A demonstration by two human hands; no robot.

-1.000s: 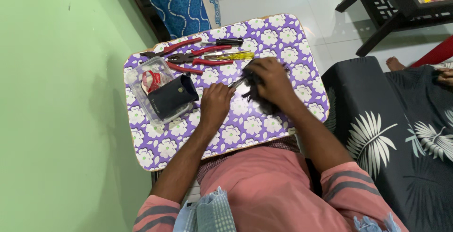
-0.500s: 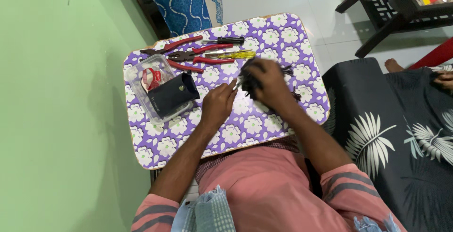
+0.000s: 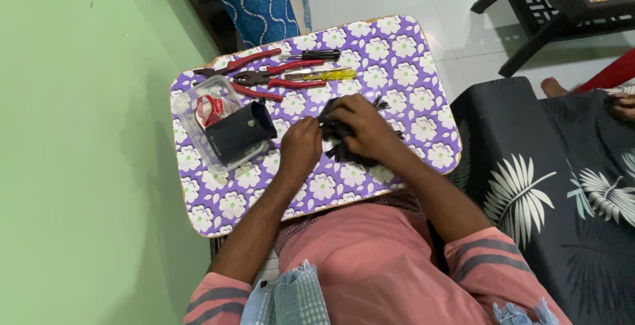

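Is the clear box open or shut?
Open: the clear box shows no lid, and a dark pouch lies across its rim with a red-white roll inside.

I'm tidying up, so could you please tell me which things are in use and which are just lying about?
In use: left hand, right hand, dark bundle.
Lying about: pliers, black screwdriver, yellow screwdriver, clear box, dark pouch.

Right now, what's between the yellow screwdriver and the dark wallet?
In the head view, red-handled pliers lie between the yellow screwdriver and the dark wallet.
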